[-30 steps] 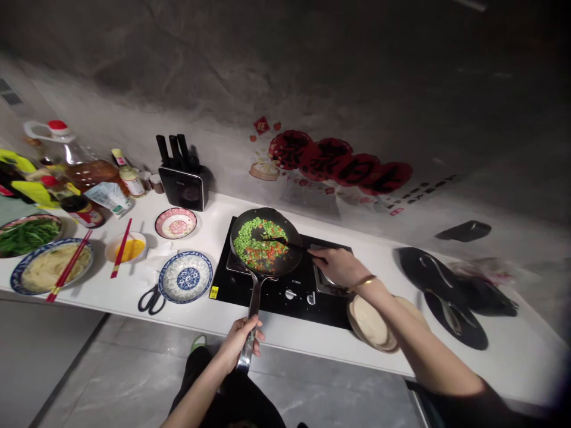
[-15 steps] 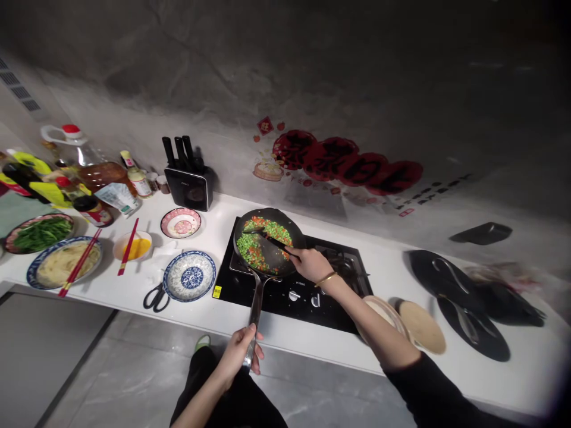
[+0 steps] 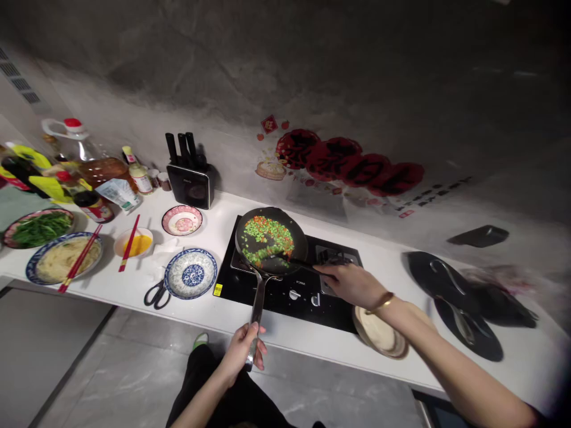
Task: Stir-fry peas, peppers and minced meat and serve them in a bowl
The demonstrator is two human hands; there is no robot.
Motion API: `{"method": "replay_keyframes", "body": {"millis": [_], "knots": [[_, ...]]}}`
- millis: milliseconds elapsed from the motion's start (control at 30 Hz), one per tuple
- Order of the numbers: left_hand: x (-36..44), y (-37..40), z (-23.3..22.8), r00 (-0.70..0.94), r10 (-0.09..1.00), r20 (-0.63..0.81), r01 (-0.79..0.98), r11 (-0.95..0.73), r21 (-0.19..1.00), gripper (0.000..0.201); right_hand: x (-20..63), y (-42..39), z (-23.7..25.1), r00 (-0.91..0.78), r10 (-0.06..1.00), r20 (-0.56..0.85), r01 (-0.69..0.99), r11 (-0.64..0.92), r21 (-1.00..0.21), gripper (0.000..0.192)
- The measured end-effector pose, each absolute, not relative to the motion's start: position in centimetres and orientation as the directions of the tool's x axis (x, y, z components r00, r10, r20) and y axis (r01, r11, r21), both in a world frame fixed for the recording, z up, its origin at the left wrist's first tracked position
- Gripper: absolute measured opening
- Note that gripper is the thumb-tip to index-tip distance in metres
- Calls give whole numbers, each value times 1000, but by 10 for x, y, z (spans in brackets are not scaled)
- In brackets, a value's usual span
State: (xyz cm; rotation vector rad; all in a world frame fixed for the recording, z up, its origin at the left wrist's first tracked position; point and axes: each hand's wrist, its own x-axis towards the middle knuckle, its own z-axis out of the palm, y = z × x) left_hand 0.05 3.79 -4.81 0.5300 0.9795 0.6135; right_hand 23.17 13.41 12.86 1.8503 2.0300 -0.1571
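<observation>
My left hand (image 3: 245, 351) is closed round the metal handle (image 3: 258, 303) of a dark frying pan (image 3: 298, 235), which sits on the left burner of a black gas stove (image 3: 276, 303). Chopped green and orange vegetables (image 3: 267, 232) lie in the pan, mostly along its far and right side. In my right hand (image 3: 354, 284) is the black handle of a spatula (image 3: 301, 263). Its head dips into the vegetables at the near right of the pan, where they partly hide it.
Left of the stove are a blue-patterned plate (image 3: 191, 273), scissors (image 3: 157, 294), a pink plate (image 3: 182, 220), a bowl of beaten egg (image 3: 141, 244), noodles (image 3: 62, 261) and greens (image 3: 40, 229). A knife block (image 3: 191, 185) stands behind. A bowl (image 3: 379, 333) stands at right.
My right hand and the spatula have moved right and toward me. The vegetables have shifted, baring the pan's left and middle. My left hand stays on the handle.
</observation>
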Motion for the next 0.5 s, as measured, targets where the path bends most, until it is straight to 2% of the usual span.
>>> {"method": "replay_keyframes", "body": {"millis": [133,200,333,500], "knots": [[0,38,-46,422,694,-583,-250,707,661,64,210,166,87,5,979,-204,947,60,314,42],[0,38,-46,426,691,-583,-243,709,662,63,211,181,78,42,981,-188,948,20,318,43],[0,36,-49,426,698,-575,-238,700,674,61,236,189,94,125,949,-288,973,-61,222,42],[0,34,-52,411,700,-584,-253,703,665,61,274,172,152,58,921,-385,980,22,199,40]]}}
